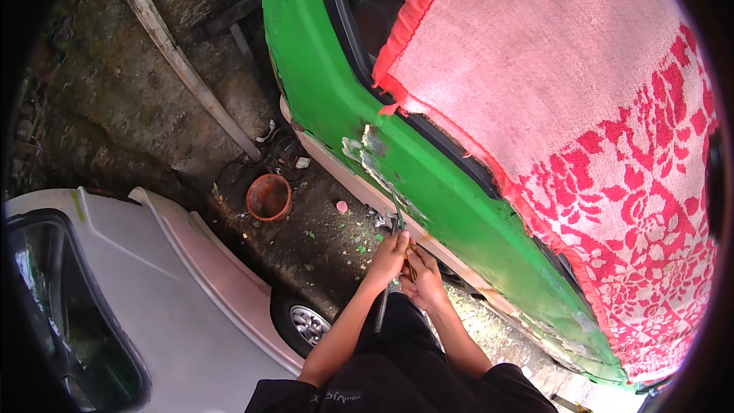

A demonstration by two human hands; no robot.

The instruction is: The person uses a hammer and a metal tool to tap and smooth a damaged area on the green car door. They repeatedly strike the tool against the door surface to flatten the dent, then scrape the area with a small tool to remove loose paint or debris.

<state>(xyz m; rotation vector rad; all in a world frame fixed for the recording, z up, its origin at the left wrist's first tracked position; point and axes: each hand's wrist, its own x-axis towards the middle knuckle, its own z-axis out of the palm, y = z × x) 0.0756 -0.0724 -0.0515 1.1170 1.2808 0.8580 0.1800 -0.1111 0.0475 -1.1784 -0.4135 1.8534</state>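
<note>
My left hand (388, 261) is closed around a dark grey rod-like tool (381, 312), whose lower end sticks out below the fist toward my lap. Beside it, almost touching, my right hand (423, 280) is closed on a thin tool with a yellow and dark handle (412, 258); its exact kind is partly hidden by the fingers. A slim shaft (396, 203) rises from the hands toward the green car body (451, 210). Along that panel's lower part, paint is chipped and a patch of bare, pale metal (372, 141) shows.
A red patterned towel (550, 92) drapes over the green car's window. On the left stands a silver-white car (176, 291) with its wheel (308, 324). An orange-brown pot (269, 197), a pink cap (342, 206) and paint flakes lie on the ground. A long pale strip (180, 57) leans behind.
</note>
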